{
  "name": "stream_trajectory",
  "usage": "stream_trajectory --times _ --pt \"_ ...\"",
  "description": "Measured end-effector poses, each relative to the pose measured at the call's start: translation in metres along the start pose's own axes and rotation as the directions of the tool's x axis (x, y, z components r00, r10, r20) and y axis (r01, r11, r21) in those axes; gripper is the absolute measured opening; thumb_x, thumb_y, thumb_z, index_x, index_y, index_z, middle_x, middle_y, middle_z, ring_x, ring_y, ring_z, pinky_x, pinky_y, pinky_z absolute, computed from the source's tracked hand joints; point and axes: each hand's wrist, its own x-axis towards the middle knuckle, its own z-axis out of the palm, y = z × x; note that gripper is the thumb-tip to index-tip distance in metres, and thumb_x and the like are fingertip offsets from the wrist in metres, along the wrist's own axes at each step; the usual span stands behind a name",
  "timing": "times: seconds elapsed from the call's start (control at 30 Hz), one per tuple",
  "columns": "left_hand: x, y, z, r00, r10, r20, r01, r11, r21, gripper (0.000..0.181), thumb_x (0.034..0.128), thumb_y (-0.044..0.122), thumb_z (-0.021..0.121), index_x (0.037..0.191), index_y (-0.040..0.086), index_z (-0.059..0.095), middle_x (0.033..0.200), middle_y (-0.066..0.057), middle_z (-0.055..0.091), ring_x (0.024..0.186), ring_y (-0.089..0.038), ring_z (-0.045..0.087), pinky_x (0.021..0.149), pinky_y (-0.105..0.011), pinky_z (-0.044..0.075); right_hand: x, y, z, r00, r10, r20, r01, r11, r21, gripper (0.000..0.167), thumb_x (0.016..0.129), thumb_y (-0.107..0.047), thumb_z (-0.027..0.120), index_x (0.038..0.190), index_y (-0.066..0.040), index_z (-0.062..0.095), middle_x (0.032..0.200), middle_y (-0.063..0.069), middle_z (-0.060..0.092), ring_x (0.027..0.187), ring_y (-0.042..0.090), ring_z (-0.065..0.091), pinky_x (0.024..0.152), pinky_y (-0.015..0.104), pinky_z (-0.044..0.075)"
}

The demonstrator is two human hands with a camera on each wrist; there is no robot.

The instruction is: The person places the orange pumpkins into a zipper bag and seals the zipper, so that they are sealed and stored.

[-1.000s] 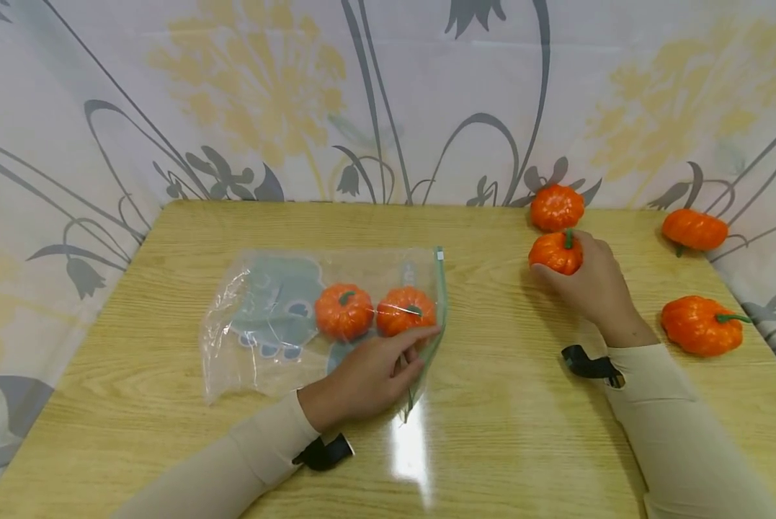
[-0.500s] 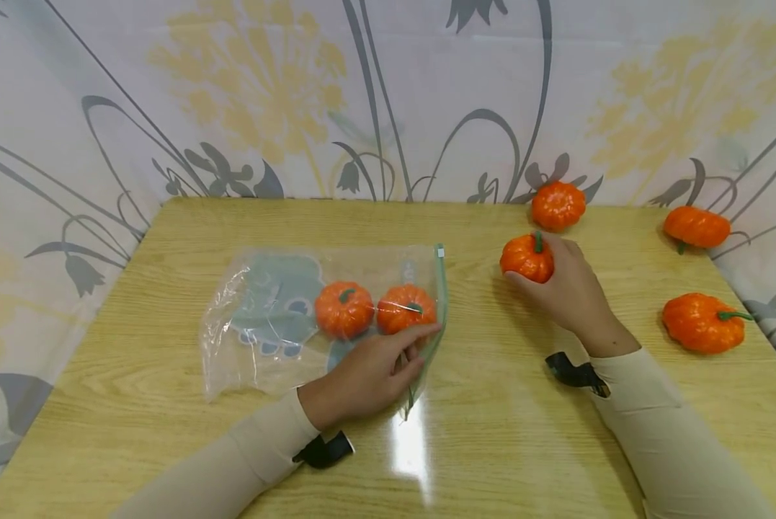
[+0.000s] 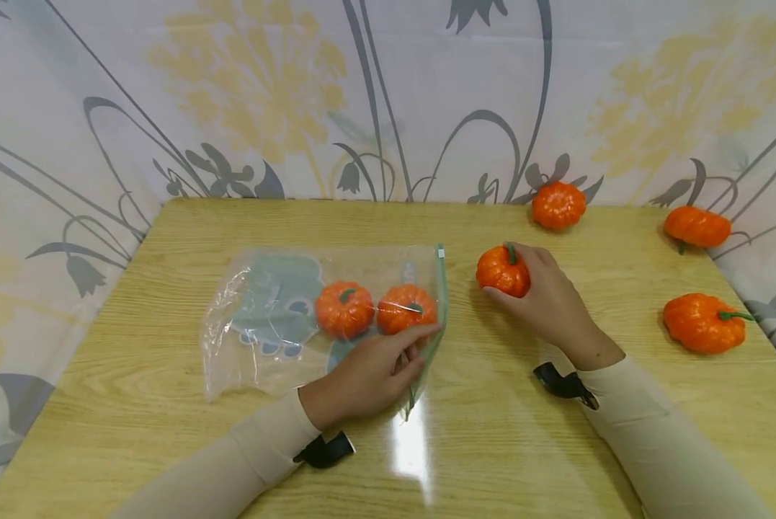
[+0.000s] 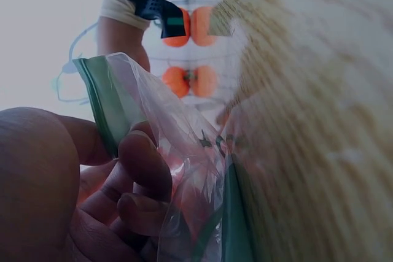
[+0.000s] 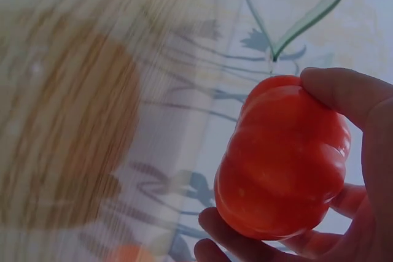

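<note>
A clear zip bag point(image 3: 284, 375) with a green closure strip lies on the table, its mouth toward the right. Two small orange pumpkins point(image 3: 344, 310) show through its plastic. My left hand point(image 3: 371, 371) pinches the near part of the bag's mouth; in the left wrist view the green strip point(image 4: 101, 105) passes between its thumb and fingers. To the right of the mouth, my right hand point(image 3: 556, 306) grips another pumpkin point(image 3: 501, 272), thumb on one side and fingers on the other. The right wrist view shows this pumpkin point(image 5: 282, 157) near the bag's parted green lips point(image 5: 316, 19).
One pumpkin point(image 3: 558, 206) sits at the table's back edge. Two more, a tipped pumpkin point(image 3: 697, 227) and a long-stemmed pumpkin point(image 3: 703, 323), lie at the far right. Patterned cloth point(image 3: 388, 101) rises behind the wooden table point(image 3: 504, 447).
My right hand has carried its pumpkin leftward from beside the back pumpkin to near the bag's mouth. The left hand and the bag have stayed in place.
</note>
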Motion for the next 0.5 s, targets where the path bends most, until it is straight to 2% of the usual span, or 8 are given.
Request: stream_trajectory --times 0.5 --pt "0.001 0.001 -0.002 1.0 -0.006 0.013 0.006 1.0 -0.005 0.049 0.1027 0.017 0.054 0.151 0.017 0.044 0.095 0.007 0.063 0.072 -0.001 0.055 0.065 -0.017 0.049 -0.006 -0.016 0.012 0.996 -0.057 0.067 0.058 0.998 -0.019 0.078 0.09 -0.044 0.073 0.149 -0.004 0.04 0.146 0.022 0.042 0.127 0.044 0.051 0.103 0.063 0.044"
